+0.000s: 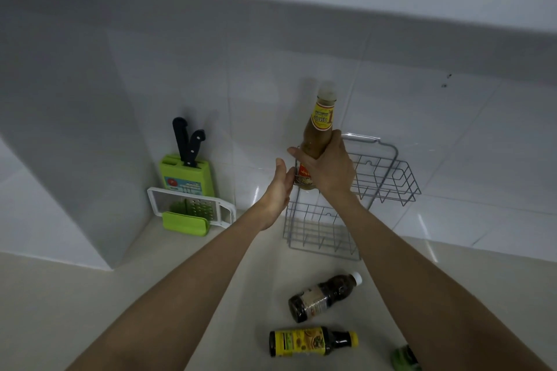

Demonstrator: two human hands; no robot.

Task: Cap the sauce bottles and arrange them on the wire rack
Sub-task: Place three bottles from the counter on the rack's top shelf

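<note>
My right hand (330,169) grips a tall brown sauce bottle (318,129) with a yellow-red label and a clear cap, holding it upright at the left end of the upper tier of the grey wire rack (388,178). My left hand (278,190) is beside the bottle's base with fingers apart, touching the rack's left edge. Two capped bottles lie on their sides on the counter: a dark one with a white cap (324,297) and a dark one with a yellow label and yellow cap (310,340).
A green knife block (187,172) with two black-handled knives stands in the left corner, with a white-and-green grater (193,209) in front of it. A green object (405,358) shows at the bottom right edge. Tiled wall behind the rack.
</note>
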